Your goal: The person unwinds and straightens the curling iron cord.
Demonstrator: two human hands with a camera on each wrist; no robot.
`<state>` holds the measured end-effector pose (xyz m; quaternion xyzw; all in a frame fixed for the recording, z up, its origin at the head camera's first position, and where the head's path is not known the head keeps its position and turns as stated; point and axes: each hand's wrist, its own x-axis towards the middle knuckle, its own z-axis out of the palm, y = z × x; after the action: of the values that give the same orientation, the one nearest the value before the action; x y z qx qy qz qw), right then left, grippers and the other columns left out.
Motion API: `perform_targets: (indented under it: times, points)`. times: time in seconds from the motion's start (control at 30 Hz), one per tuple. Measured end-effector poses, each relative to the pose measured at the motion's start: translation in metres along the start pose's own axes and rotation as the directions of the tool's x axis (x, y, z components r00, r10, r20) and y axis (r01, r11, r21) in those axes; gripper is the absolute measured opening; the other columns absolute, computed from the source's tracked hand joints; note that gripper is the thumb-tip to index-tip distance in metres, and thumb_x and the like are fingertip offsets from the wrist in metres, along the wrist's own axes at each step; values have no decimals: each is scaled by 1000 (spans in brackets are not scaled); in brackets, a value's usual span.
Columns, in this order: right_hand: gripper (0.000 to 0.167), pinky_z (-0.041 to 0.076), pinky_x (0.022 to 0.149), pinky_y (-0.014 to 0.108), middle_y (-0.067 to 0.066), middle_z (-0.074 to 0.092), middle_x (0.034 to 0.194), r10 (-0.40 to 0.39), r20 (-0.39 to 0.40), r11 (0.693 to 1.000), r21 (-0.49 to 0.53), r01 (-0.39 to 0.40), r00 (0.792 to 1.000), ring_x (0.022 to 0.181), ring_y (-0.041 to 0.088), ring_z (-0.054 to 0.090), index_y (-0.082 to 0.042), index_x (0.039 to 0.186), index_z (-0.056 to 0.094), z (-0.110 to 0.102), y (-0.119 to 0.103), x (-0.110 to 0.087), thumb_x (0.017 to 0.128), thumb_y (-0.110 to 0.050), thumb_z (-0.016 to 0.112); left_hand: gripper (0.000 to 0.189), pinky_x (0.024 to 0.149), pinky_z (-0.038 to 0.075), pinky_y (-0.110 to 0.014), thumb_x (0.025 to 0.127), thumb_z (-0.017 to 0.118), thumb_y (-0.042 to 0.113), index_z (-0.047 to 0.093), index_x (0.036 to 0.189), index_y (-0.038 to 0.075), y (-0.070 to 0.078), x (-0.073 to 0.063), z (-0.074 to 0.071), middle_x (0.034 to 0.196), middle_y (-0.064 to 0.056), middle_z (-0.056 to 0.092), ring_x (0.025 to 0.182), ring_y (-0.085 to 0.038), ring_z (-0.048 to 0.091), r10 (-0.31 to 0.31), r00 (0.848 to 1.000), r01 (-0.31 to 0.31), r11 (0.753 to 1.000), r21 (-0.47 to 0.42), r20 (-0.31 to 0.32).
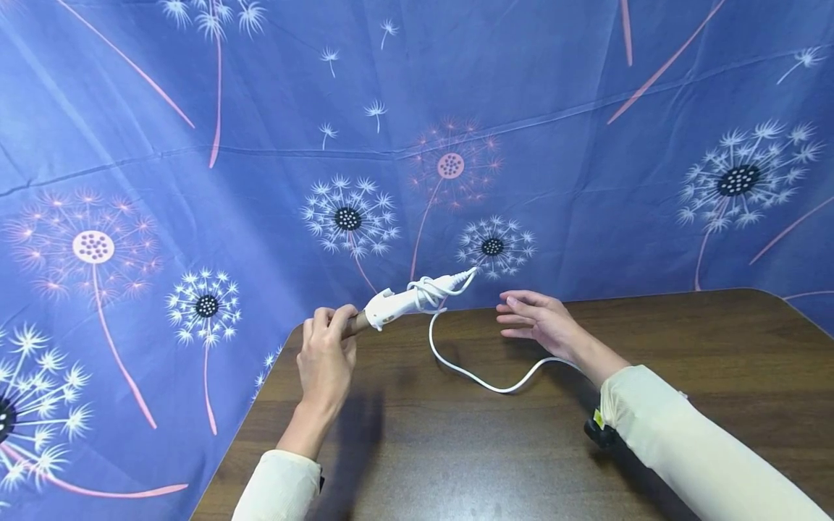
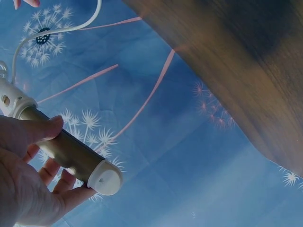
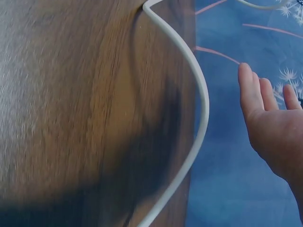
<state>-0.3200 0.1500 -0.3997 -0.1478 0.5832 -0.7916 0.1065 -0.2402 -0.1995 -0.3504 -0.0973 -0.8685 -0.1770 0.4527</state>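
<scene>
A white curling iron (image 1: 399,304) with a brownish barrel is held up above the table's far side. My left hand (image 1: 326,365) grips it by the barrel (image 2: 71,149), thumb along one side and fingers around the other; the white end cap (image 2: 106,178) shows past the fingers in the left wrist view. Part of the white cord (image 1: 504,391) is wound around the handle, and the rest loops down and runs behind my right wrist. To the right of the iron, my right hand (image 1: 544,323) is raised with fingers extended, touching nothing.
A dark brown wooden table (image 1: 449,449) spreads beneath both hands. Behind it hangs a blue cloth (image 1: 573,130) printed with dandelions. A small black object with a yellow bit (image 1: 599,428) sits at the right sleeve's cuff.
</scene>
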Motion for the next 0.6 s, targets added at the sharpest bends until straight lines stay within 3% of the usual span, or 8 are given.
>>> perform_targets:
  times: [0.27,0.6]
  points:
    - [28,53,88,42,3,66,107,0,11,999,-33,1,1000,102,21,65,-3,123,55,13,5,9,98,-16,55,48,48,49,-48,65,80,-8,65,101,19,3,2,1,96,-6,57,87,-28,54,12,1000,-12,1000,-4,-6]
    - [46,47,96,47,5,64,114,-21,54,997,-69,25,998,110,23,59,9,134,44,35,8,20,97,-16,57,49,48,50,-48,64,80,-9,65,102,19,5,5,2,96,-6,56,88,-28,54,19,1000,-19,1000,-19,5]
